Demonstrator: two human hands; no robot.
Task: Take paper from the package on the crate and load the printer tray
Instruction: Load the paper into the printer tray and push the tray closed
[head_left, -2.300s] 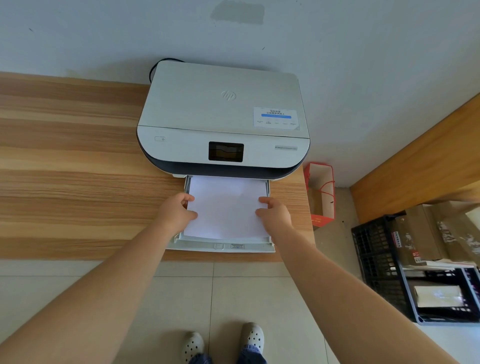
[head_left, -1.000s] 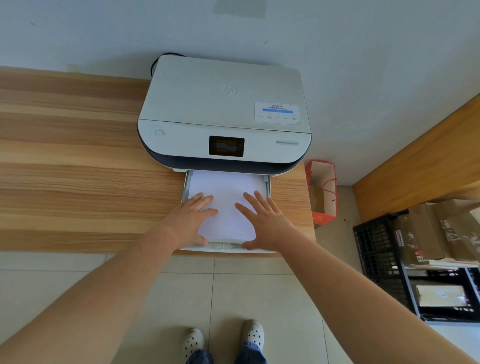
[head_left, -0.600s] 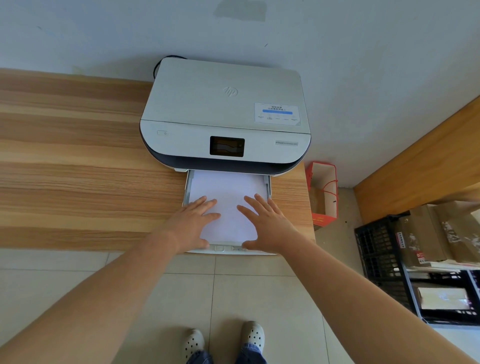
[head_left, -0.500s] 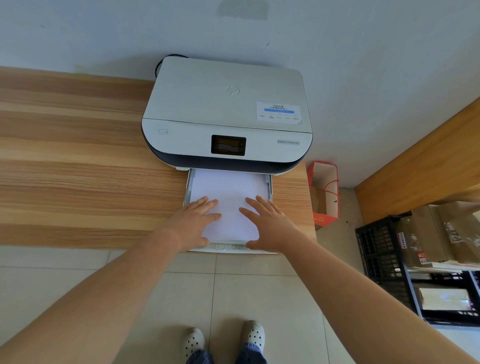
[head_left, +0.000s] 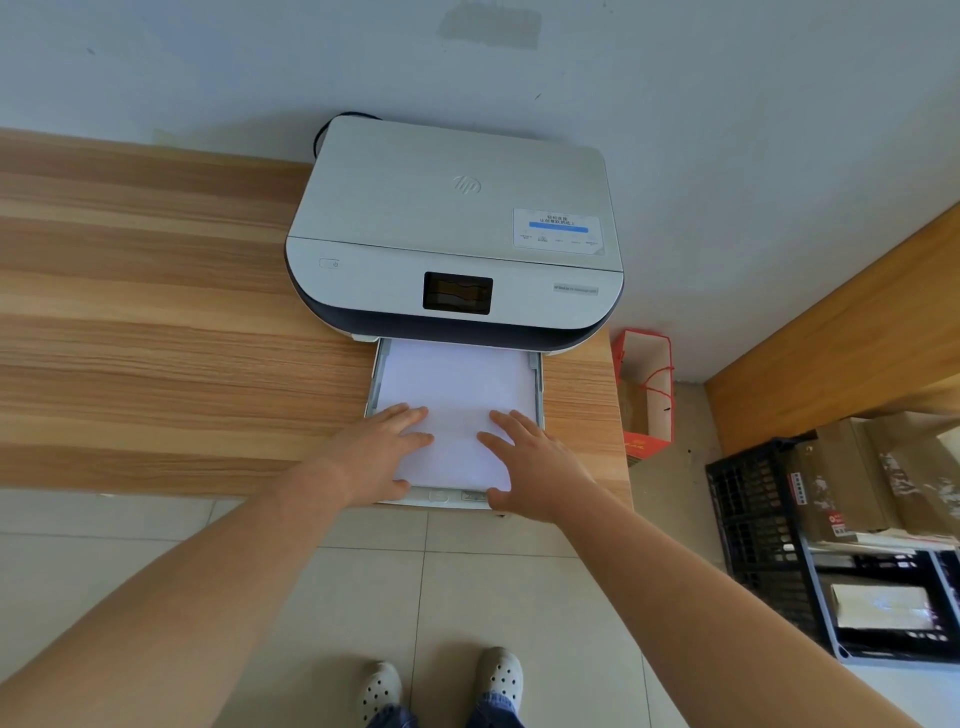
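Left hand (head_left: 371, 457), right hand (head_left: 530, 470) spread flat on paper (head_left: 457, 395) | tray (head_left: 375, 382) open | uneven push may skew stack; jam seemingly possible

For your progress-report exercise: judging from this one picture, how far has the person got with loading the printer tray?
Done: a white paper stack already lies in the pulled-out tray below the printer.
In hand: the left hand and right hand lie flat on the stack, fingers spread, thumbs at the tray's front lip.
Left: the tray protrudes over the desk edge, so it probably needs pushing in.
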